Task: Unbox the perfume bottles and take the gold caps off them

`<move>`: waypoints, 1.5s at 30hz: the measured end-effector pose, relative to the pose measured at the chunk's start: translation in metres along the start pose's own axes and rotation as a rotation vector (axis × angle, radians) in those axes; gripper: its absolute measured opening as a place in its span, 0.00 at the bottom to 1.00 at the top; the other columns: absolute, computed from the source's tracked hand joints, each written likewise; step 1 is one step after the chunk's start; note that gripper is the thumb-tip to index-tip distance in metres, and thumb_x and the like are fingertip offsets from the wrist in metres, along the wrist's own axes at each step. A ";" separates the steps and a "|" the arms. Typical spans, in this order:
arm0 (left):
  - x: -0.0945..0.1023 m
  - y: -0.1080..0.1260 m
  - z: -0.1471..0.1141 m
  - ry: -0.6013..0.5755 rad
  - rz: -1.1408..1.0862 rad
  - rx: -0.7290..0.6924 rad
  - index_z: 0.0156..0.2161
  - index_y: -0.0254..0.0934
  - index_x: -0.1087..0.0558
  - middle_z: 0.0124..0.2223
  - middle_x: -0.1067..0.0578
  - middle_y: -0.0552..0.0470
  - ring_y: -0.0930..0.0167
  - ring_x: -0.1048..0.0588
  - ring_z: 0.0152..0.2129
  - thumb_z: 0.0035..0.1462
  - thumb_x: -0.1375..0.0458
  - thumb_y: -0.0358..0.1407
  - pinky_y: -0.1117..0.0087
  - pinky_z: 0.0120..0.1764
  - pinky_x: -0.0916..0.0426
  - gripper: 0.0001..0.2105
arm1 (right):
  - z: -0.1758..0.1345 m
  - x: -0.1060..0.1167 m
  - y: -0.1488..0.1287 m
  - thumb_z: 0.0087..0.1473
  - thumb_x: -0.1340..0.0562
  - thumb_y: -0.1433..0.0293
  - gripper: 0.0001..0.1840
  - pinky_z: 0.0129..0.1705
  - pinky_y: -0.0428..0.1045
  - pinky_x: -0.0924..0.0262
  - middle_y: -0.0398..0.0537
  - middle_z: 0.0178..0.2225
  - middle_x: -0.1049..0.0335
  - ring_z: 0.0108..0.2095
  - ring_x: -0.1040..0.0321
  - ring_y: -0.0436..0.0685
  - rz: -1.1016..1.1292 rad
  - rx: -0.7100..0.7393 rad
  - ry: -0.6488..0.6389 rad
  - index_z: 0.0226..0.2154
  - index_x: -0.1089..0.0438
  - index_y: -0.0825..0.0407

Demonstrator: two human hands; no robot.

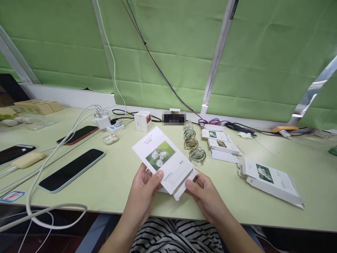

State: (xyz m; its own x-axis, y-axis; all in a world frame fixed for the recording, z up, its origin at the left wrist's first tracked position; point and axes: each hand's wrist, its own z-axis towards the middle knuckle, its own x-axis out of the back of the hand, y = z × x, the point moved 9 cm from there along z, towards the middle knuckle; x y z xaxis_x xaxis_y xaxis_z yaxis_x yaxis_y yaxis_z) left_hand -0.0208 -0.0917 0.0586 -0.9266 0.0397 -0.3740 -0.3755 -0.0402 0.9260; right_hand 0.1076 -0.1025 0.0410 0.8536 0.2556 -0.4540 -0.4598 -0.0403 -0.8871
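Observation:
A white cardboard box (161, 156) with a picture of white flowers is tilted above the table's front edge, held between both hands. My left hand (144, 188) grips its lower left side, thumb on the printed face. At the lower right end, my right hand (201, 189) pinches the end flap (184, 184), which sticks out from the box. The fingers behind the box are partly hidden. Beyond it stands a row of several round clear glass bottles (197, 154). An unfilled-looking flat flower-print carton (271, 181) lies to the right.
More flower-print cartons (223, 144) lie behind the bottles' right side. A small white box (143, 121) stands at the back. Phones (72, 170) and white cables (39, 179) spread over the left. Black cables (240, 128) run along the back edge.

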 end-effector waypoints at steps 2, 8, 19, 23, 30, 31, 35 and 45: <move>0.004 0.000 0.001 0.018 0.008 0.039 0.54 0.34 0.41 0.47 0.28 0.41 0.59 0.27 0.42 0.46 0.40 0.42 0.63 0.39 0.28 0.30 | -0.001 0.000 0.000 0.45 0.36 0.60 0.21 0.44 0.56 0.38 0.53 0.40 0.29 0.41 0.32 0.59 -0.023 0.003 -0.030 0.41 0.34 0.54; 0.061 0.038 0.021 0.300 0.215 -0.104 0.52 0.37 0.38 0.45 0.26 0.45 0.61 0.26 0.38 0.46 0.40 0.41 0.63 0.37 0.28 0.28 | -0.004 0.020 -0.008 0.50 0.42 0.63 0.23 0.54 0.59 0.47 0.53 0.49 0.37 0.50 0.40 0.59 -0.677 0.106 0.137 0.49 0.41 0.50; 0.132 0.015 0.077 0.425 1.620 0.174 0.52 0.26 0.39 0.47 0.33 0.31 0.52 0.35 0.46 0.56 0.54 0.42 0.57 0.44 0.39 0.23 | 0.014 0.009 0.017 0.45 0.41 0.71 0.31 0.53 0.56 0.46 0.55 0.52 0.45 0.52 0.45 0.62 -1.369 0.155 -0.012 0.54 0.45 0.52; 0.113 0.034 0.065 0.543 1.698 -0.029 0.52 0.29 0.38 0.53 0.39 0.33 0.51 0.40 0.49 0.57 0.55 0.40 0.55 0.45 0.41 0.21 | 0.009 0.014 0.006 0.53 0.48 0.69 0.21 0.48 0.54 0.43 0.52 0.46 0.40 0.46 0.40 0.58 -1.322 0.154 0.028 0.51 0.41 0.50; 0.030 -0.013 0.043 -0.344 1.570 -0.307 0.49 0.40 0.33 0.51 0.33 0.49 0.63 0.40 0.50 0.51 0.53 0.24 0.62 0.50 0.44 0.20 | 0.021 0.033 -0.017 0.57 0.52 0.61 0.13 0.31 0.51 0.40 0.43 0.24 0.37 0.27 0.36 0.55 -1.230 0.172 0.326 0.35 0.38 0.51; 0.024 -0.018 0.041 -0.385 1.554 -0.330 0.50 0.42 0.35 0.51 0.33 0.50 0.63 0.41 0.51 0.51 0.53 0.24 0.60 0.51 0.46 0.22 | 0.021 0.034 -0.020 0.56 0.51 0.62 0.12 0.28 0.50 0.40 0.41 0.22 0.39 0.25 0.36 0.54 -1.179 0.186 0.376 0.37 0.40 0.52; 0.017 -0.027 0.042 -0.402 1.508 -0.356 0.44 0.42 0.32 0.43 0.28 0.50 0.63 0.36 0.46 0.53 0.53 0.25 0.56 0.50 0.48 0.16 | 0.015 0.019 -0.018 0.52 0.45 0.67 0.09 0.32 0.49 0.36 0.44 0.28 0.35 0.29 0.33 0.53 -1.033 0.326 0.365 0.37 0.43 0.52; -0.024 0.015 0.016 -0.460 1.115 -0.413 0.48 0.44 0.38 0.42 0.30 0.53 0.69 0.32 0.41 0.55 0.46 0.37 0.68 0.43 0.37 0.14 | 0.000 -0.019 0.007 0.53 0.50 0.77 0.23 0.47 0.54 0.37 0.54 0.47 0.37 0.48 0.38 0.57 -1.292 0.473 0.077 0.53 0.48 0.52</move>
State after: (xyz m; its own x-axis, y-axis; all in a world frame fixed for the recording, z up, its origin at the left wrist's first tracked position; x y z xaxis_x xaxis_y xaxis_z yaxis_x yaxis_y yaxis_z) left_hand -0.0040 -0.0778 0.0820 -0.6809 0.1217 0.7222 0.5428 -0.5782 0.6092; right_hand 0.0878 -0.1078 0.0431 0.7379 -0.1946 0.6463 0.6375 0.5156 -0.5725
